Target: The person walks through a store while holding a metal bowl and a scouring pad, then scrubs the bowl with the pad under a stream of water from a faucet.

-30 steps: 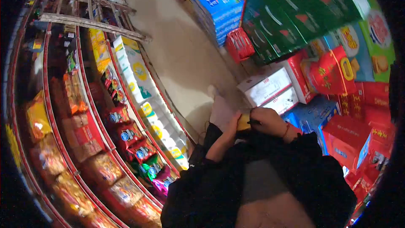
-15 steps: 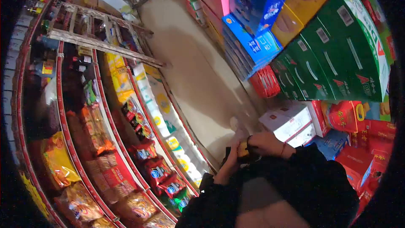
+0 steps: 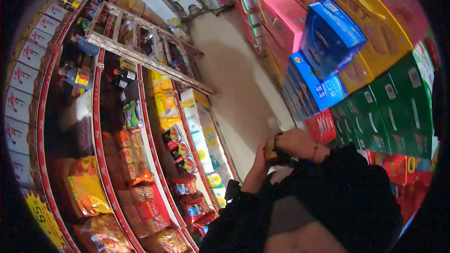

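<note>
Both hands are close together in front of my body, at a small yellowish-brown and dark object whose kind I cannot make out. My left hand grips it from the left, thumb up along its side. Over its right and upper side bends my right hand, with fingers curled onto the dark part. A blurred pale patch shows just beyond the fingers. Black sleeves cover both arms, and a bracelet circles the right wrist.
Shelves with red edge strips hold yellow snack bags and bottles on the left. A worn wooden ladder leans across them. Green cartons, a blue box and pink boxes are stacked right. Between runs a floor aisle.
The view has shifted, so shelves, ladder and boxes appear farther right, and more of the aisle's far end shows. Both hands stay on the small object, now slightly higher in view.
</note>
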A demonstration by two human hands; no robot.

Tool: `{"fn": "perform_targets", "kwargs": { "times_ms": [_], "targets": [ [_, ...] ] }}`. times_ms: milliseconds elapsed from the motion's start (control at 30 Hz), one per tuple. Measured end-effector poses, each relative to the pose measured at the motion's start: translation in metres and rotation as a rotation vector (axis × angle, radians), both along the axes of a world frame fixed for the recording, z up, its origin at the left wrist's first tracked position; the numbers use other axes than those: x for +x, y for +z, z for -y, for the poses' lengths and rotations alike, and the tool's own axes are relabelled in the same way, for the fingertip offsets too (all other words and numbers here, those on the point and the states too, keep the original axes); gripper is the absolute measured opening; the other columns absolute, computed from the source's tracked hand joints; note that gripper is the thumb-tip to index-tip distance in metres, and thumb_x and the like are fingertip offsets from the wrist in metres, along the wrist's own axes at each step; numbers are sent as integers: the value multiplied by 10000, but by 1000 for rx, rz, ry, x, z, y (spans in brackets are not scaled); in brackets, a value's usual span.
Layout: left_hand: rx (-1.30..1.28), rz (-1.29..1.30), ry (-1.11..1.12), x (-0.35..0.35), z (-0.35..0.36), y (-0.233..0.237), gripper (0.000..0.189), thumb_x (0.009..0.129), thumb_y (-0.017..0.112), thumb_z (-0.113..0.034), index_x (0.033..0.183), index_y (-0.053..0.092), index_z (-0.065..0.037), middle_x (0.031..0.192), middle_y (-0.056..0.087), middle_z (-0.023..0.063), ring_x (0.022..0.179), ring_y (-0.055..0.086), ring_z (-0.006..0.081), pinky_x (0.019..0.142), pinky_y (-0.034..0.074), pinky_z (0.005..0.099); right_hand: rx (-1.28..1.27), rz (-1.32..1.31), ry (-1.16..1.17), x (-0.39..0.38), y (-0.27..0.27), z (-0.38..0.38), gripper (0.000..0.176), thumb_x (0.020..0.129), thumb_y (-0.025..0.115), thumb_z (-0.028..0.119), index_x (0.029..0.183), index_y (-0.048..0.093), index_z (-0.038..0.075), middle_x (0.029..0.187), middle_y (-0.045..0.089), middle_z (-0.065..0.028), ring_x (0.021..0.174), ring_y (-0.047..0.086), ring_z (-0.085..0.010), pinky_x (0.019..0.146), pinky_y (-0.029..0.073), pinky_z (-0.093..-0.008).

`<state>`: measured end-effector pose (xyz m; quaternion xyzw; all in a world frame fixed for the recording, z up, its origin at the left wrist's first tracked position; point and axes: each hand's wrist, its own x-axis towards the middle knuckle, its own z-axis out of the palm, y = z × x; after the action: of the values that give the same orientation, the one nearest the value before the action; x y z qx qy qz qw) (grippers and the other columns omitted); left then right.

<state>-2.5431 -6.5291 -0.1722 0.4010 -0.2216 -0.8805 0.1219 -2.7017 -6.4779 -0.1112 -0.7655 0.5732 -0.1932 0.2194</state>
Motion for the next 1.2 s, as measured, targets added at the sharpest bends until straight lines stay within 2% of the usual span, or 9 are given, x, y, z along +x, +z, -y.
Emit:
{"fn": "perform_targets", "kwargs": {
  "times_ms": [133,333,467,600,667,767,867,1033,1200],
  "targets": [
    [-106,-93,8,-25,100,24,595,879,242,-496,1229,438,-57,1103,567,132,924,595,312,605,540,499,-167,173,-17,-18,-20,99,141,735,551,143,862,612,136,738,608,-89,682,609,-296,568,489,-393],
    [-227,-17,111,-65,247,34,556,895,257,-470,1291,393,-104,1172,531,97,991,569,262,680,540,425,-133,314,332,-80,-4,261,106,732,553,142,822,605,119,781,610,-72,697,607,-273,594,492,-368],
    [-226,29,277,-93,322,58,567,901,278,-459,1237,441,-32,1162,542,134,1046,548,270,884,456,385,-182,164,514,-109,-1,351,117,740,548,139,844,601,127,833,609,-68,713,608,-278,620,496,-382],
    [-139,-51,306,-130,394,52,585,904,268,-480,1238,438,-31,1179,529,139,1086,519,267,926,423,398,-335,139,308,-129,-1,427,141,722,566,144,861,587,145,804,599,-55,662,601,-281,555,485,-371],
    [-237,-14,291,-147,440,37,553,890,252,-486,1255,429,-110,1158,544,98,1015,555,277,720,512,467,-384,132,216,-144,0,471,130,703,583,149,834,587,148,755,596,-45,609,595,-274,498,469,-352],
    [-213,-50,249,-171,514,45,538,907,294,-447,1222,455,-41,1165,541,121,1071,529,257,908,437,392,-348,79,94,-174,-9,541,134,711,585,154,845,582,147,723,591,-46,598,595,-280,474,465,-347],
    [-322,11,265,-197,599,31,515,907,308,-434,1198,473,-43,1137,558,111,1046,545,246,872,464,400,-34,-248,77,-201,-17,616,202,715,574,165,915,573,135,736,607,-95,716,618,-303,580,504,-388],
    [-277,-110,243,-252,733,23,499,912,304,-418,1182,482,-39,1103,574,106,1004,566,233,839,481,396,-154,141,163,-260,-15,733,159,699,597,188,855,592,153,692,597,-87,671,613,-299,531,493,-391],
    [-159,-215,61,-296,838,19,506,915,286,-418,1181,480,-33,1088,581,108,969,584,243,821,490,393,-277,150,-6,-291,4,837,178,680,617,203,854,592,179,691,598,-71,641,608,-291,500,479,-392]
  ]
}}
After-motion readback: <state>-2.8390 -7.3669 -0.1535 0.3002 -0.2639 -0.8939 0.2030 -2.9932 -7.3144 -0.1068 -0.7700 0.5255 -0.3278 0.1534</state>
